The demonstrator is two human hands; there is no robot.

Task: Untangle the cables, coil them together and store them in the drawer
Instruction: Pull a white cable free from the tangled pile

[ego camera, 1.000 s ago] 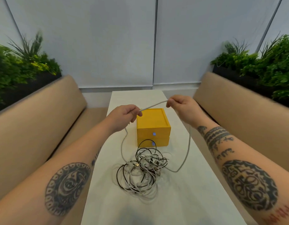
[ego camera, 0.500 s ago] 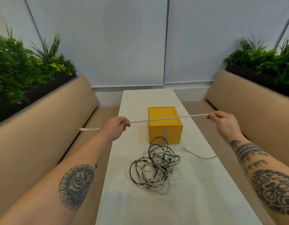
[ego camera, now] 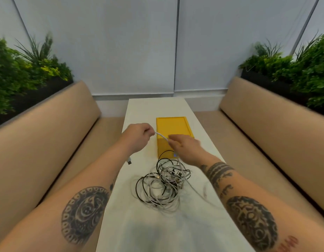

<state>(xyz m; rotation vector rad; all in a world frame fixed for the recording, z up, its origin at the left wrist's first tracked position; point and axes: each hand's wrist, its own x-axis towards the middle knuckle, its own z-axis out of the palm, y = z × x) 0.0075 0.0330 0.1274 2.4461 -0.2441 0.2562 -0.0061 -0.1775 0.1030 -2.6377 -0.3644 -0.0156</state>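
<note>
Pinching white cable (ego camera: 161, 135) — both hands — above unlabelled yellow drawer box (ego camera: 173, 127)

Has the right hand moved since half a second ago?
Yes. The right hand came inward, toward the left hand; it is now in front of the yellow drawer box, no longer out to the box's right.

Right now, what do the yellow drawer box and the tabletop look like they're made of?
Yellow drawer box: likely moulded plastic, matte; uniform colour, crisp raised rim on top, no grain. Painted wood can't be ruled out. Tabletop: smooth off-white slab with faint veining, satin sheen; looks like stone or stone-look laminate, can't tell which.
</note>
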